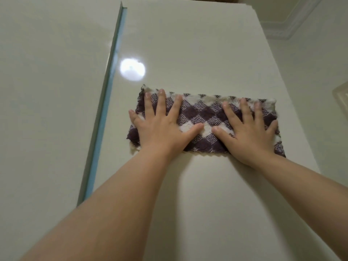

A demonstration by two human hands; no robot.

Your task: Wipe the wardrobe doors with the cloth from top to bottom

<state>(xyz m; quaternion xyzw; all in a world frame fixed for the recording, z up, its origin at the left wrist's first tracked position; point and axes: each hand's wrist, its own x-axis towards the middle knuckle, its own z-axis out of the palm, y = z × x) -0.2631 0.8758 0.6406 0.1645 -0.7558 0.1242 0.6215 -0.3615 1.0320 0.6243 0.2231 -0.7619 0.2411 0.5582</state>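
A purple and white checked cloth (pixel 205 117) lies spread flat against the glossy cream wardrobe door (pixel 197 53), in its upper part. My left hand (pixel 160 125) presses the cloth's left half with straight, spread fingers. My right hand (pixel 248 129) presses the right half the same way. Both thumbs point toward each other near the cloth's middle. The palms hide parts of the cloth.
A second cream door (pixel 52 91) stands to the left, split off by a blue-edged gap (pixel 107 102). A round light reflection (pixel 132 69) shines above the cloth. The door's right edge meets a wall with ceiling moulding (pixel 293 21) and a fitting (pixel 341 95).
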